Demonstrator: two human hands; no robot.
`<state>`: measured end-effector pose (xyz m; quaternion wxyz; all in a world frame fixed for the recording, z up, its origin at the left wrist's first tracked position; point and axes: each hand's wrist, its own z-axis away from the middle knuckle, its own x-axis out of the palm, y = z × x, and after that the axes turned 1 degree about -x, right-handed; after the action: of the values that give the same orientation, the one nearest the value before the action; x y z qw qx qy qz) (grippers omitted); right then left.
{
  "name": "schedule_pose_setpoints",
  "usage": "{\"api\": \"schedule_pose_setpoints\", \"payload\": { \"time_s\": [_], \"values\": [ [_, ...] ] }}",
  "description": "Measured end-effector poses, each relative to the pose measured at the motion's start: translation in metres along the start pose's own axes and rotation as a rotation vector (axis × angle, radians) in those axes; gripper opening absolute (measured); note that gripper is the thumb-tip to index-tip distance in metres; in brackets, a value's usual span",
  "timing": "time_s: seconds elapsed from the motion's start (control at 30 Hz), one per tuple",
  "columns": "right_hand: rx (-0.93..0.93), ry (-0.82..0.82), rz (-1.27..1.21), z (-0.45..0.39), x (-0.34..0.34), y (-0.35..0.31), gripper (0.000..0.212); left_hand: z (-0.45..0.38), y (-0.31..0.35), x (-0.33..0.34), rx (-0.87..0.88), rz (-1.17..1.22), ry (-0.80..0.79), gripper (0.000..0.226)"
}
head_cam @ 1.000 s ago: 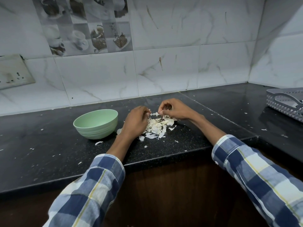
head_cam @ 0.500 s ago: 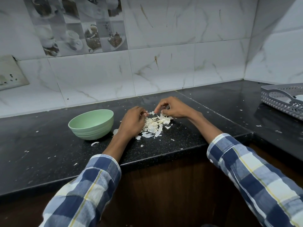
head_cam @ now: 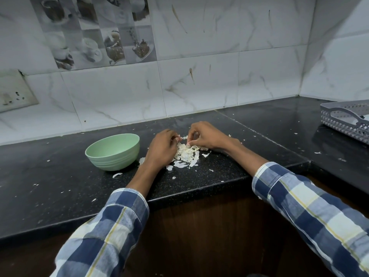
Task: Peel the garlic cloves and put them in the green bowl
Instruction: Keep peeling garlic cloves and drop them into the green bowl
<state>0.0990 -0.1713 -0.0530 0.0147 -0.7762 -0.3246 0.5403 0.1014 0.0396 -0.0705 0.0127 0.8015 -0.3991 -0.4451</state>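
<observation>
Left of centre, a pale green ribbed plastic bowl (head_cam: 112, 151) sits on the black speckled stone counter (head_cam: 60, 186). Just right of it, the left hand (head_cam: 161, 148) and right hand (head_cam: 205, 136), fingers curled, pinch a small garlic clove (head_cam: 182, 137) between them above a heap of white papery garlic skins (head_cam: 186, 154). A grey perforated plastic tray (head_cam: 345, 118) sits at far right.

green bowl (head_cam: 112, 151): upright on black counter, left of peels | garlic clove (head_cam: 182, 137): small, pinched between fingertips above peel pile

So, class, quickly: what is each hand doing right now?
Left hand: fingers curled, pinching a small garlic piece.
Right hand: fingertips pinching the same piece's skin.
</observation>
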Motion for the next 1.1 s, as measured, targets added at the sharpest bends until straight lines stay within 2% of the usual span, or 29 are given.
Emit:
{"api": "schedule_pose_setpoints", "payload": {
  "time_s": [0.2, 0.37, 0.47, 0.67, 0.87, 1.1],
  "values": [
    [0.086, 0.151, -0.346, -0.001, -0.011, -0.005, 0.013, 0.001, 0.002, -0.002, -0.009, 0.050, 0.064, 0.016],
    [0.141, 0.206, -0.584, 0.007, -0.028, -0.004, 0.019, 0.004, 0.004, -0.002, -0.006, 0.053, 0.066, 0.017],
    [0.148, 0.197, -0.506, 0.018, -0.035, 0.003, 0.023, 0.005, 0.005, -0.002, 0.012, 0.036, 0.068, 0.017],
    [0.210, 0.114, -0.306, 0.039, -0.051, 0.020, 0.009, 0.005, 0.006, -0.002, 0.044, 0.025, 0.059, 0.017],
    [0.188, -0.026, 0.018, 0.038, -0.059, 0.019, 0.008, 0.006, 0.007, -0.002, 0.061, 0.008, 0.059, 0.017],
    [0.203, -0.111, 0.080, 0.040, -0.064, 0.017, 0.010, 0.004, 0.004, -0.001, 0.064, -0.012, 0.049, 0.016]
  ]
}}
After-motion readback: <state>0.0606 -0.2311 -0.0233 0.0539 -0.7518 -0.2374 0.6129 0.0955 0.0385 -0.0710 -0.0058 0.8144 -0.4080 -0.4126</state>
